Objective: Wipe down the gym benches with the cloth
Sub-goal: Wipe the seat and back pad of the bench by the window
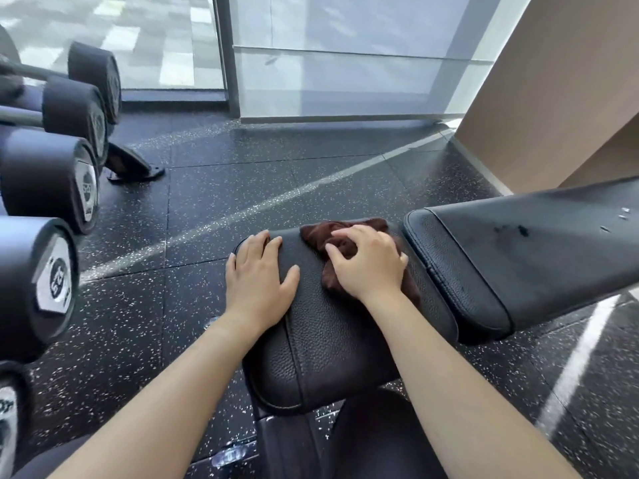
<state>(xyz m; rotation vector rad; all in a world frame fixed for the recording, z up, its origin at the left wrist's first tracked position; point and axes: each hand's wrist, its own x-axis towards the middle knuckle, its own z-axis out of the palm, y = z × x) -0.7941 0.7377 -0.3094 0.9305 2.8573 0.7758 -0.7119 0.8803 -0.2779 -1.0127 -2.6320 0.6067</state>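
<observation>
While my left hand [259, 274] lies flat, fingers spread, on the one black leather seat pad [321, 340] at frame centre, my right hand [368, 264], fingers curled, grips one bunched brown cloth [318, 236] lying under it on the pad's upper right. One black leather back pad [518, 250] extends right. At least five black dumbbells [48, 181] line the left edge.

I have the cloth [321, 238] on the counter's [321, 340] far right part, under my right hand [370, 264]. My left hand [257, 281] rests on its far left edge. The back pad [518, 257] lies to the right, and the dumbbells [48, 181] stand far left.
</observation>
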